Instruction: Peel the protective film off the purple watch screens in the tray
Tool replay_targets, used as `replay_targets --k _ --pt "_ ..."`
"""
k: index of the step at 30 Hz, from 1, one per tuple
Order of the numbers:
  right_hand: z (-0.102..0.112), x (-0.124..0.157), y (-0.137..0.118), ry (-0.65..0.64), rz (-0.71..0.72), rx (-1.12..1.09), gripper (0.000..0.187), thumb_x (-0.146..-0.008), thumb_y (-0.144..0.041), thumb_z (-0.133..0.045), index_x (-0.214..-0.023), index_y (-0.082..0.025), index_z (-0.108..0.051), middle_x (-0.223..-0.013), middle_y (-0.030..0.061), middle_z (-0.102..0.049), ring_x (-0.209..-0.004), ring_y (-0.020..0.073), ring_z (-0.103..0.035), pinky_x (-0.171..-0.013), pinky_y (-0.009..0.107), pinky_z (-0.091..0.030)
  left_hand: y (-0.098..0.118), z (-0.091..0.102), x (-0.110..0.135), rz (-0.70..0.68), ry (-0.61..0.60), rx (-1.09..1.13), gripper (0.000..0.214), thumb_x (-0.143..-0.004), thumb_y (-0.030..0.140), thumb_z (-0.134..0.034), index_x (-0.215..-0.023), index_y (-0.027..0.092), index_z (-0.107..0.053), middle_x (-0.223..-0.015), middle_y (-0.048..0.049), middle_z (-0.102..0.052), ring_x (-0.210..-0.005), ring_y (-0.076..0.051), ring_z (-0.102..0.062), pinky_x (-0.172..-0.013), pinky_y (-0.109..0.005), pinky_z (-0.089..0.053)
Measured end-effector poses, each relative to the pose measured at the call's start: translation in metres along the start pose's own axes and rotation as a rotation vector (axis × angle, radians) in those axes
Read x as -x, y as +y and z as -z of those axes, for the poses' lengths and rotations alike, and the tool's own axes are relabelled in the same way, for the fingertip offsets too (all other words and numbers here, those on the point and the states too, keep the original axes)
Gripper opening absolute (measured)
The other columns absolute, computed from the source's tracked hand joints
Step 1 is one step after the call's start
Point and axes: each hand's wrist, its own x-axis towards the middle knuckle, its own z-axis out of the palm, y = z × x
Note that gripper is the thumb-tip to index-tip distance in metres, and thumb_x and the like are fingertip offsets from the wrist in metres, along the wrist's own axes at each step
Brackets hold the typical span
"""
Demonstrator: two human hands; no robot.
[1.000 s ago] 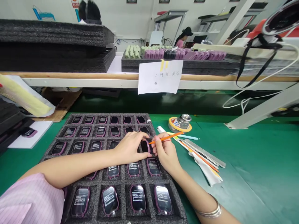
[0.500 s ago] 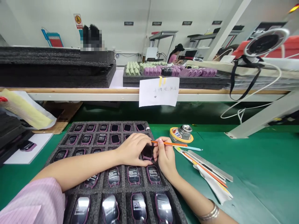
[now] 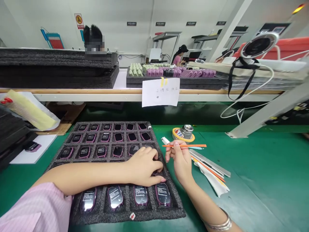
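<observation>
A black foam tray (image 3: 166,209) with many pockets lies on the green mat, each pocket holding a small purple-rimmed device (image 3: 140,195) with a dark screen. My left hand (image 3: 145,166) rests on the tray's right column, fingers curled down onto a device that is mostly hidden under them. My right hand (image 3: 181,158) hovers just right of the tray edge, pinching a thin orange stick (image 3: 188,145) held level and pointing right.
A tape roll with a metal weight (image 3: 184,132) sits behind my right hand. Strips, sticks and white paper (image 3: 210,169) lie to the right. A shelf with a paper note (image 3: 160,91), stacked foam trays (image 3: 58,67) and more devices runs behind. People work in the background.
My left hand lowered the device it held back onto the tray and now presses on it. My right hand drew away to the right with the orange stick. The view shifted up.
</observation>
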Motion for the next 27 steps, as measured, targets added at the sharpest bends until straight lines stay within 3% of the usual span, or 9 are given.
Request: replay_targets --k 6,11,19,27 --pt "-0.003 0.029 -0.007 -0.118 -0.029 0.074 0.047 -0.101 -0.059 -0.06 -0.083 -0.015 -0.055 -0.067 -0.005 -0.055 -0.046 0.0069 -0.052 -0.043 0.017 -0.044 -0.002 0.007 0.03 0.098 0.08 0.141 0.026 -0.092 0.033 -0.069 -0.115 0.021 -0.063 -0.123 -0.0102 -0.06 -0.112 -0.028 -0.057 -0.096 -0.045 -0.046" --pt "-0.008 0.034 -0.004 -0.129 -0.097 0.082 0.051 -0.101 -0.065 -0.056 -0.086 -0.016 -0.053 -0.065 -0.0058 -0.054 -0.043 0.0062 -0.049 -0.038 0.016 -0.04 -0.008 0.002 0.028 0.106 0.104 0.194 0.021 -0.092 0.026 -0.067 -0.112 0.022 -0.064 -0.116 -0.0074 -0.064 -0.108 -0.026 -0.059 -0.096 -0.043 -0.046" --pt "-0.009 0.032 -0.004 -0.126 -0.13 0.138 0.052 -0.101 -0.068 -0.052 -0.086 -0.018 -0.05 -0.061 -0.006 -0.053 -0.042 0.008 -0.05 -0.039 0.017 -0.042 -0.014 0.0 0.028 0.072 0.138 0.209 0.019 -0.092 0.027 -0.069 -0.11 0.022 -0.066 -0.112 -0.0063 -0.067 -0.108 -0.026 -0.062 -0.095 -0.042 -0.047" --pt "-0.007 0.03 -0.002 -0.205 -0.115 0.231 0.049 -0.1 -0.067 -0.054 -0.089 -0.019 -0.053 -0.057 -0.0051 -0.056 -0.041 0.01 -0.051 -0.04 0.019 -0.04 -0.013 -0.004 0.025 0.198 0.174 0.218 0.042 -0.078 0.031 -0.081 -0.106 0.021 -0.05 -0.097 -0.0031 -0.064 -0.09 -0.024 -0.064 -0.084 -0.041 -0.053"
